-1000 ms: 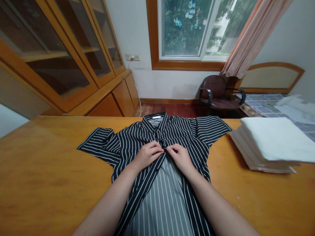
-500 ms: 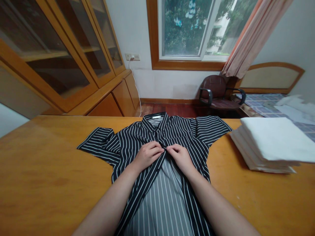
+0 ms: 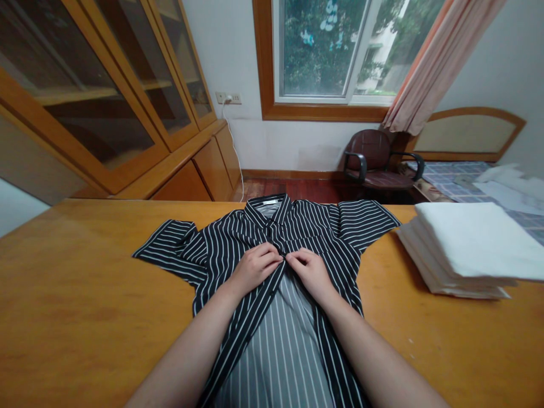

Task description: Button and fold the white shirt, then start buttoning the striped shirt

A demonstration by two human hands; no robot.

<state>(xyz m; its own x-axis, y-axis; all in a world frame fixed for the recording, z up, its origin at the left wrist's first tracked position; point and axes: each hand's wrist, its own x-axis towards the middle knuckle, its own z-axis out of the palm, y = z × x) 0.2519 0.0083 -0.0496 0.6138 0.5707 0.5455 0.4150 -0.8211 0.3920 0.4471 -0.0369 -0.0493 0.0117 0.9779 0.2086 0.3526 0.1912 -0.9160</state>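
A black short-sleeved shirt (image 3: 229, 243) with white stripes lies front up, its collar at the far side and its sleeves spread. Below chest height its front hangs apart, and the greyish inner side of the back shows between the two edges. My left hand (image 3: 258, 265) pinches the left front edge. Close against it, my right hand (image 3: 309, 272) pinches the right front edge, the fingertips of both almost meeting at the front opening. Whatever button lies between the fingertips is too small and covered to make out.
The shirt rests on a wooden table (image 3: 93, 306). A stack of folded white cloths (image 3: 476, 243) stands at the table's right. Beyond the table are a glass-doored cabinet (image 3: 170, 141), a brown armchair (image 3: 374, 158) and a bed (image 3: 450, 173).
My right hand has shifted very slightly left, toward the left fingertips. The shirt and my left hand look the same.
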